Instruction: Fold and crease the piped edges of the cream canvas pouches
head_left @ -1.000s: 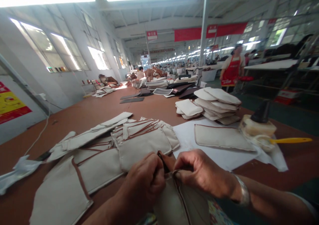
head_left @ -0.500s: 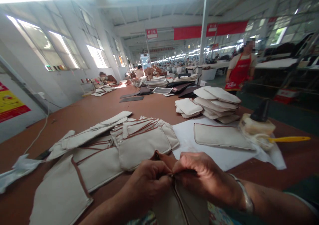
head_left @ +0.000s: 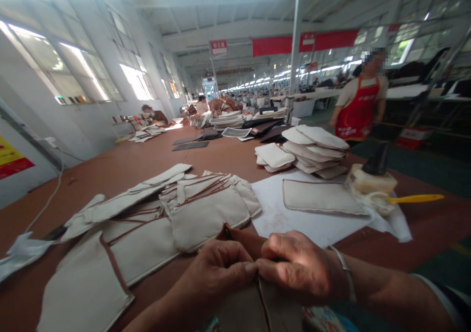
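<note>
My left hand (head_left: 217,273) and my right hand (head_left: 298,268) meet at the near table edge. Both pinch the brown-trimmed edge of a beige fabric piece (head_left: 272,312) that hangs down toward me. A brown strip (head_left: 243,239) of that piece rises just behind my fingers. A metal bangle circles my right wrist. Just beyond my hands lies a heap of similar beige pieces with brown piping (head_left: 206,209). To its right one flat beige piece (head_left: 320,197) rests on a white paper sheet (head_left: 279,214).
A glue pot (head_left: 371,182) with a yellow-handled brush (head_left: 415,199) stands at right. Stacked beige pieces (head_left: 312,150) lie behind it on the long brown table (head_left: 128,165). A person in a red apron (head_left: 358,111) stands at right; other workers sit far back.
My hands have slid lower and closer together along the trimmed edge. The person in the red apron has walked nearer and to the right. The view has tipped slightly upward.
</note>
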The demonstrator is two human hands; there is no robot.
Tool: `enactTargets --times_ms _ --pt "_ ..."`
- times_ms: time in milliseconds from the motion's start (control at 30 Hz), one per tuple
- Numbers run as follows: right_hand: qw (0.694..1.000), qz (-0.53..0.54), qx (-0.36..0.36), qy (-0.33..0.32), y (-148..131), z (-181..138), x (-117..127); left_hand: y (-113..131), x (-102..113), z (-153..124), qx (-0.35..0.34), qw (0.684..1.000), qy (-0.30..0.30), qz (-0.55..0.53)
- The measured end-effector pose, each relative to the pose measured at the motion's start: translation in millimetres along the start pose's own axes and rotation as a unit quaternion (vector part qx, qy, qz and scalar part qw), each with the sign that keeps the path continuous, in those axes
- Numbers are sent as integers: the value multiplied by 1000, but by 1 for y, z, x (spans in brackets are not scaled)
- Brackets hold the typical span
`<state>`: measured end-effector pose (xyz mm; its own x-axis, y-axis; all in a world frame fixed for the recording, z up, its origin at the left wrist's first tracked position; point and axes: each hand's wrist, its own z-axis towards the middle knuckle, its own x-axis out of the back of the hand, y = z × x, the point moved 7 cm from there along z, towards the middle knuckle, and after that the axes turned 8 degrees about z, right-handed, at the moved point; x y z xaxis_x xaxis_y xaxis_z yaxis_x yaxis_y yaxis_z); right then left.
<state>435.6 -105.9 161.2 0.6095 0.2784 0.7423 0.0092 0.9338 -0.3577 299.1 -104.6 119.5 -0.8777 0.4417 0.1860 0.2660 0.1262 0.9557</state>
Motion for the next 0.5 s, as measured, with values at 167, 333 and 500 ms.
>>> enactTargets --times_ms 167,333,500 --pt "946 256 -168 110 17 -7 14 10 0 -7 -39 997 -4 72" --pt "881 378 -285 14 28 -5 7 26 0 -11 -85 987 -13 139" --pt "887 374 -269 -30 26 -1 2 21 -3 -9 -69 995 -43 64"
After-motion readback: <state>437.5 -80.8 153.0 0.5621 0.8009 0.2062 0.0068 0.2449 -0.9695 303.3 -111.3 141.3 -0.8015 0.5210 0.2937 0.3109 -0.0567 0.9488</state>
